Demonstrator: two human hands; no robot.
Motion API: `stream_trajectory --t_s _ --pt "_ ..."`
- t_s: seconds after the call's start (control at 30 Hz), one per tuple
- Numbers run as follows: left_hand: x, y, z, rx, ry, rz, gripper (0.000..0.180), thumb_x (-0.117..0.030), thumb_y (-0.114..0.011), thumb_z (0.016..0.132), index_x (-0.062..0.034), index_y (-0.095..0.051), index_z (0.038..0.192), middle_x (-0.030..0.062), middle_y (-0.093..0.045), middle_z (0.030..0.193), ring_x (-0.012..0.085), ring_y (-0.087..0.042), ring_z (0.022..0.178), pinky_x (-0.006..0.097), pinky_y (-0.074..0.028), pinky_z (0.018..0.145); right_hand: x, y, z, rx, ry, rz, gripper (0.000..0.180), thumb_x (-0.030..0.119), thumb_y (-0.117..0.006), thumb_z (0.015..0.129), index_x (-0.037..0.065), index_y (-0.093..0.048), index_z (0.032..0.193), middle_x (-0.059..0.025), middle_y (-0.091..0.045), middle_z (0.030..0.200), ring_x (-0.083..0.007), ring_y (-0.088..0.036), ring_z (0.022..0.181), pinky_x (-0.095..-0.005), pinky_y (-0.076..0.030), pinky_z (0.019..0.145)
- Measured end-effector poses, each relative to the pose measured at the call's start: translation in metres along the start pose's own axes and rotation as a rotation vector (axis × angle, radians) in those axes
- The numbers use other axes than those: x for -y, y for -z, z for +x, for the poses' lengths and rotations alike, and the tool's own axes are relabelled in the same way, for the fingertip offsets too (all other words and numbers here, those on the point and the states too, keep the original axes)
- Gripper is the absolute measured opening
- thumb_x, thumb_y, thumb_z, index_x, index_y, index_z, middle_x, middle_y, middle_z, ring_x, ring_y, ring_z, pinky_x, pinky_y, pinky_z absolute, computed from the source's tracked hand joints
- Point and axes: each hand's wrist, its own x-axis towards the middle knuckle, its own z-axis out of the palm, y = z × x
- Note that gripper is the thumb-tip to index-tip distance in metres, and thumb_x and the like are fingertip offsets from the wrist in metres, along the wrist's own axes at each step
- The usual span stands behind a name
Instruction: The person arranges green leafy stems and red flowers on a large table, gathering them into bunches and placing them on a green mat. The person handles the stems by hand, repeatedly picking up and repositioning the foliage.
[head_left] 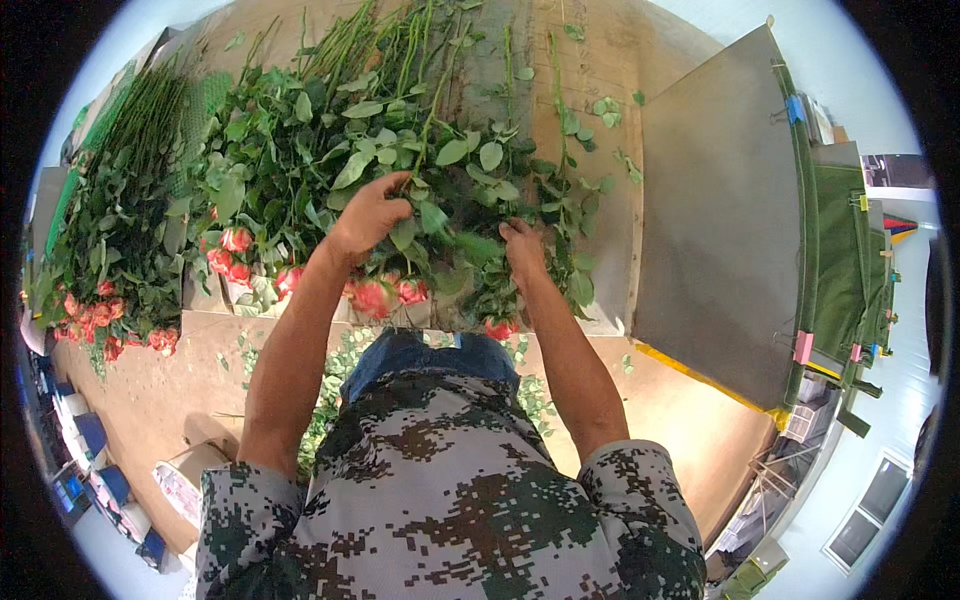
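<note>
Long-stemmed roses lie on the table in front of me, blooms toward my body and stems pointing away. My left hand (375, 218) is closed around a leafy rose stem (432, 125) at its upper part. A coral-red bloom (374, 298), slightly blurred, shows just below that hand. My right hand (524, 250) sits to the right among rose leaves, its fingers pinched together; what they grip is hidden. Between the two hands some green leaves (472, 246) are smeared by motion. Another red bloom (500, 328) hangs at the table's near edge, below my right hand.
A pile of roses (270, 150) covers the table left of my hands; another bundle (120, 190) lies farther left beside green netting. Single stems (560, 110) lie to the right. A grey upright panel (720, 220) borders the table's right side. Fallen leaves (330, 400) litter the floor.
</note>
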Motion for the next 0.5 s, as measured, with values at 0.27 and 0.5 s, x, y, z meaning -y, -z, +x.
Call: stream_trajectory --t_s 0.27,0.5 --pt "0.056 -0.092 0.01 -0.211 -0.165 0.682 0.064 -0.01 -0.059 0.078 0.0011 -0.033 0.136 0.0263 -0.05 0.124 0.0415 -0.054 0.107 0.043 -0.043 0.096 -0.018 -0.009 0.008 -0.123 0.244 -0.207 0.046 0.028 -0.051 0.092 -0.003 -0.051 0.126 -0.0254 -0.061 0.111 -0.0359 -0.059 0.104 -0.0443 -0.045 0.089" --pt "0.076 -0.111 0.028 -0.164 -0.074 0.752 0.067 -0.009 -0.058 0.075 -0.002 -0.03 0.136 0.0258 -0.049 0.118 0.0433 -0.057 0.098 0.05 -0.048 0.082 -0.011 -0.001 0.013 -0.014 0.19 -0.379 0.043 0.029 -0.051 0.093 0.001 -0.052 0.125 -0.0194 -0.062 0.111 -0.0334 -0.058 0.102 -0.0416 -0.044 0.087"
